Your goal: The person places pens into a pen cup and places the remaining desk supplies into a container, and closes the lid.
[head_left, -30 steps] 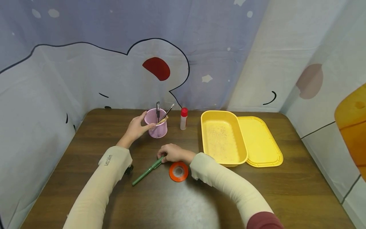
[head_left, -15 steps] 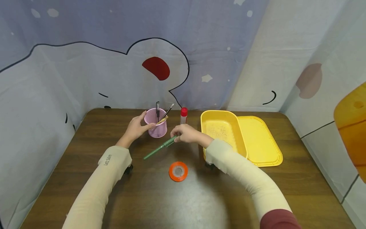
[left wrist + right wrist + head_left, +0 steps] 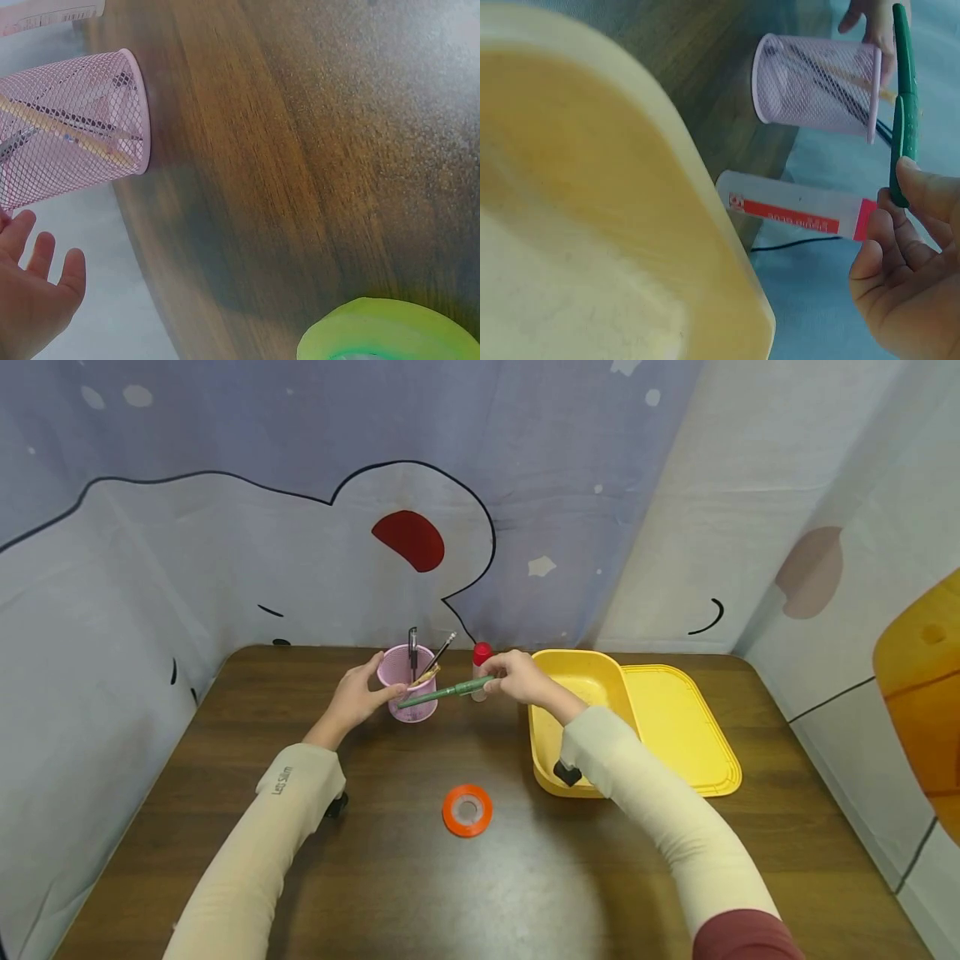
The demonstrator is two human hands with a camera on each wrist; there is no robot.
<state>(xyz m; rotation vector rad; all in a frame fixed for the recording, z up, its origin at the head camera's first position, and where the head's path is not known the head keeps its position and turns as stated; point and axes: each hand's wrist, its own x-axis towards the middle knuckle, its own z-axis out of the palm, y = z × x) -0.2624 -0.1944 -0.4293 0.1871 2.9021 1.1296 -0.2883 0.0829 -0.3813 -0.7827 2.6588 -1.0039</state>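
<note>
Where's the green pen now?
In the head view, just left of center: the green pen is pinched in the right hand, crossing in front of the pink mesh cup, with the glue stick behind its held end.

1. Between the cup [image 3: 416, 710] and the tape [image 3: 468, 830], a hand could pass.
2. Right of the cup, the glue stick [image 3: 795, 206] and the box [image 3: 551, 743] are obstacles.
3. Left of it, the left hand [image 3: 357, 699] blocks.
</note>
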